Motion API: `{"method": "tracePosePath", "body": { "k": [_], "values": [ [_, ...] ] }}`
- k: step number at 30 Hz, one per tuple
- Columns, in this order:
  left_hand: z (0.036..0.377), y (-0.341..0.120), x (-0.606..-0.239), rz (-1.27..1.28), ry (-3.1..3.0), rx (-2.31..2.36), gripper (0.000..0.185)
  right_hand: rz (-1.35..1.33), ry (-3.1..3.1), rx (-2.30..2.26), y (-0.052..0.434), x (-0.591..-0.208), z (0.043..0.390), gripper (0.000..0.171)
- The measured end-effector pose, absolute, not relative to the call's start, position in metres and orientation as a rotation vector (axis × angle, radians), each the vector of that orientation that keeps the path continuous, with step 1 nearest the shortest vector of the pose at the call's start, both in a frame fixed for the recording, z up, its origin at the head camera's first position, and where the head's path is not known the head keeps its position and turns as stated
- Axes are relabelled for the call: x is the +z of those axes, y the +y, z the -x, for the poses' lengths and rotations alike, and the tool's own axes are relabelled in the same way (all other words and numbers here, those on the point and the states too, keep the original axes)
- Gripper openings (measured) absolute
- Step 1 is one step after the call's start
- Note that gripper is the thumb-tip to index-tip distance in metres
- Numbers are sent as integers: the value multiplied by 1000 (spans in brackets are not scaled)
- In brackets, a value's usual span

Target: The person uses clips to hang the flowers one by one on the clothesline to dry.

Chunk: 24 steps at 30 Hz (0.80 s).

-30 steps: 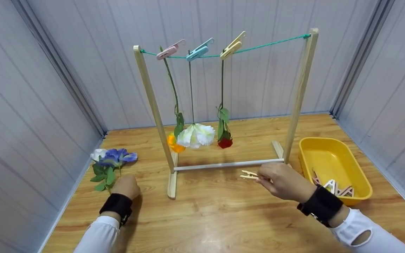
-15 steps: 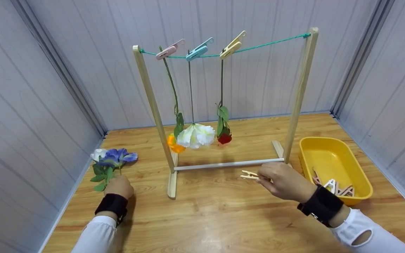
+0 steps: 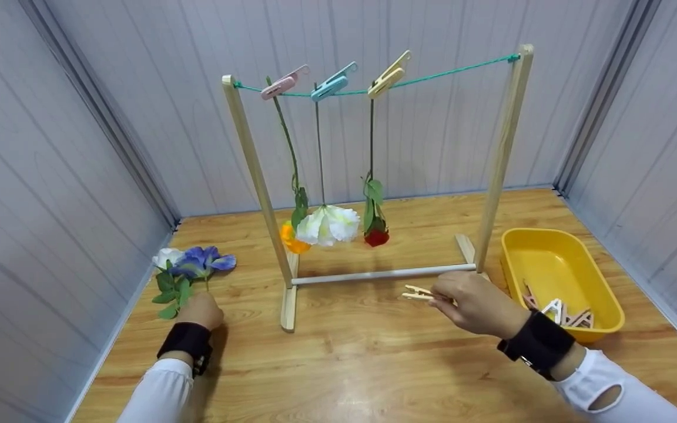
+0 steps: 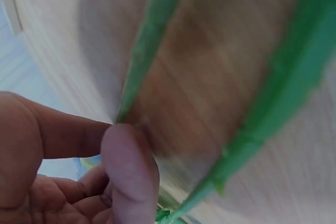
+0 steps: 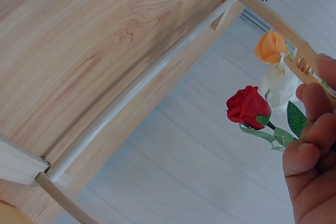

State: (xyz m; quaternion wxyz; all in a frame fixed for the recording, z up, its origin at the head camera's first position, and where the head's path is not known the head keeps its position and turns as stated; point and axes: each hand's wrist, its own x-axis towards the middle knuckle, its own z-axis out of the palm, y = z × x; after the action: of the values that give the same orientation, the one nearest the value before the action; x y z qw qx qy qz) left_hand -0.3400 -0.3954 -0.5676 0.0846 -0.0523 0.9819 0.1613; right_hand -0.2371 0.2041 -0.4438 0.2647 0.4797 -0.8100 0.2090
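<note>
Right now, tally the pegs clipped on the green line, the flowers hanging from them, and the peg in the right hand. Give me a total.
Clipped on the green line: 3 (pink peg, blue peg, yellow peg)
Hanging: 3 (orange flower, white flower, red flower)
In the right hand: 1 (pale peg)
Total: 7

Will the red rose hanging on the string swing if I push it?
Probably: the red rose hangs head-down by its stem from one yellow peg. It's likely light, since that single peg holds it up. The stem looks thin, so it may bend.
</note>
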Motion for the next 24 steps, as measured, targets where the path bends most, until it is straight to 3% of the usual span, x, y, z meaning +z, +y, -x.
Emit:
{"method": "tracePosePath", "body": {
  "k": [11,14,17,19,24],
  "values": [
    [351,-395,-573,153,2932,681,18,-1296,-2199,562,206,-444,238,26],
    [331,-375,-544,164,2930,774,27,-1292,-2210,573,206,-444,238,25],
    [307,-349,-506,194,2874,936,21,-1292,-2212,586,205,-445,238,25],
    [290,-331,-481,221,2819,1022,30,-1296,-2209,591,205,-445,238,25],
    [276,-312,-460,225,2811,1082,33,-1307,-2202,600,204,-444,238,27]
  ]
}}
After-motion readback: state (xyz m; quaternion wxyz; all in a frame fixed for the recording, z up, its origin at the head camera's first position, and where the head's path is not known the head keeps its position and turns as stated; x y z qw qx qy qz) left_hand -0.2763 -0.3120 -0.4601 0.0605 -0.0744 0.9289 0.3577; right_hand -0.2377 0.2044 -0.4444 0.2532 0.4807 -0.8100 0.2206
